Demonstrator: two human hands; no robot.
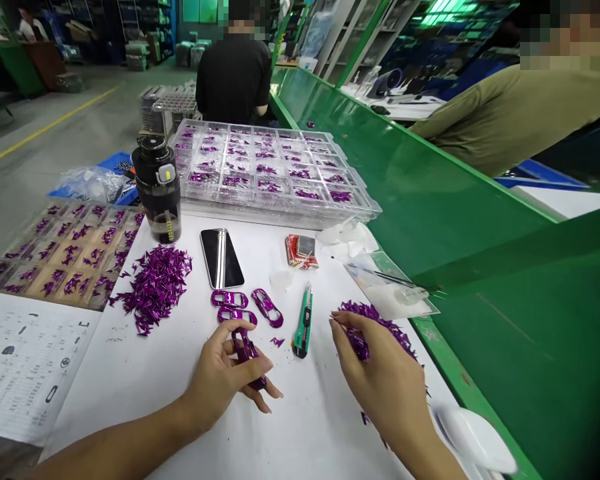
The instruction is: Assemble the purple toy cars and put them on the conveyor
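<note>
From my remote view, the left hand [225,377] was curled around a glossy purple oval metal frame [245,350], while the right hand [375,353] pinched jagged purple metal slivers [357,343].

Site: factory workshop, a production floor. Grey painted floor [45,113] with a yellow lane line [45,127] at upper left. Steel shelving [135,20] and stacked packs [136,55] at the far end, top of frame. A long green-sided bench [480,207] runs down the right. Two co-workers beside it: one in black [235,80] at upper centre, one in an olive sleeve [510,120] at upper right. The white worktop [300,433] carries a clear compartment tray [275,212] of small purple metal parts [155,287] (many, all the same colour).
</note>
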